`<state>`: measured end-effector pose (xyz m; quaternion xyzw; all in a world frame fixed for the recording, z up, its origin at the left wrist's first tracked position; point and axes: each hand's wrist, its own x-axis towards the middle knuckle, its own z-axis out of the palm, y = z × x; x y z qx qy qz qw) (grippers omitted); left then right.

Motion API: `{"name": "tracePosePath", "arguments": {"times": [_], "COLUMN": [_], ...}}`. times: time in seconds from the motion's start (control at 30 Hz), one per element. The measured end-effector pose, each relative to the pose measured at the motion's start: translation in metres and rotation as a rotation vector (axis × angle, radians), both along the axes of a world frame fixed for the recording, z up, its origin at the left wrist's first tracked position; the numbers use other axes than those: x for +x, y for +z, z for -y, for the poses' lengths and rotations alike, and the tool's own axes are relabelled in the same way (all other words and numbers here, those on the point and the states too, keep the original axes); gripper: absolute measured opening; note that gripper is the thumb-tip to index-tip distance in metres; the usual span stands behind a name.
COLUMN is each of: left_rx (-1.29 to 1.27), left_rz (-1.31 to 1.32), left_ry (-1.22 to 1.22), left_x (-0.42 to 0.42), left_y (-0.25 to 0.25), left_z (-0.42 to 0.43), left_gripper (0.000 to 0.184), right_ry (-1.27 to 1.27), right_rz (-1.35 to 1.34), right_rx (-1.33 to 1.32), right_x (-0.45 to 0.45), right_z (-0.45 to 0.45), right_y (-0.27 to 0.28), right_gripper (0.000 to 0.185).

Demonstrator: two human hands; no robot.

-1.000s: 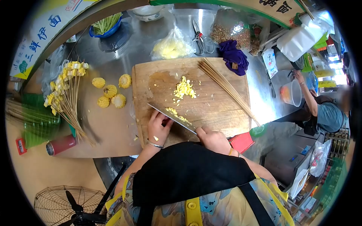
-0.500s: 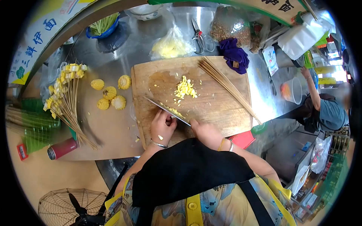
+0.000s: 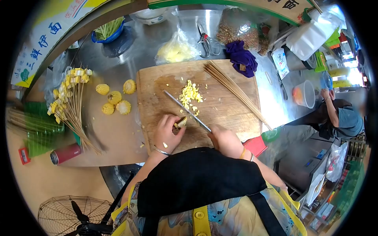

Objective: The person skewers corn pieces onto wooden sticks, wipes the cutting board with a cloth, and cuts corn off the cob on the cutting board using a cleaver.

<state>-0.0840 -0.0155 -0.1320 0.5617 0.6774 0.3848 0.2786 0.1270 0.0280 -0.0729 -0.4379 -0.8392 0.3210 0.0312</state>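
Observation:
My left hand (image 3: 167,131) is closed around a cut piece of corn cob (image 3: 181,122) near the front left of the wooden cutting board (image 3: 161,84). The fingers of my right hand (image 3: 224,141) are wrapped round the handle of a knife (image 3: 187,110), whose blade slants up and left across the board. Just beyond the blade lies a pile of cut yellow corn kernels (image 3: 190,93), with some bits scattered near it. A bundle of wooden skewers (image 3: 236,92) rests along the board's right side.
Left of the board sit several corn chunks (image 3: 114,97) and skewered corn pieces (image 3: 73,78). A red flask (image 3: 65,154) lies nearby. Behind the board are a plastic bag (image 3: 177,47), scissors (image 3: 204,41) and a purple cloth (image 3: 241,59). Another person (image 3: 344,116) stands at the right.
The knife has moved right and away from the corn piece, toward the kernel pile. My right hand has shifted right, and the corn piece now shows in my left hand. The other person's arm has lowered.

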Motion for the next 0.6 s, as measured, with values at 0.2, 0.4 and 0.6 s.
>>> {"name": "tracePosePath", "arguments": {"times": [0.2, 0.4, 0.6], "left_rx": [0.008, 0.059, 0.050], "left_rz": [-0.154, -0.183, -0.078], "left_ry": [-0.056, -0.051, 0.131], "left_x": [0.001, 0.001, -0.035], "left_y": [-0.018, -0.023, -0.012], "left_z": [0.001, 0.001, 0.019], "left_gripper": [0.024, 0.021, 0.018], "right_ry": [0.053, 0.057, -0.019], "right_rz": [0.084, 0.151, -0.275], "right_rx": [-0.012, -0.067, 0.141], "right_x": [0.000, -0.020, -0.016], "right_z": [0.017, 0.007, -0.007], "right_y": [0.011, -0.010, -0.040], "right_gripper": [0.017, 0.016, 0.013]}}
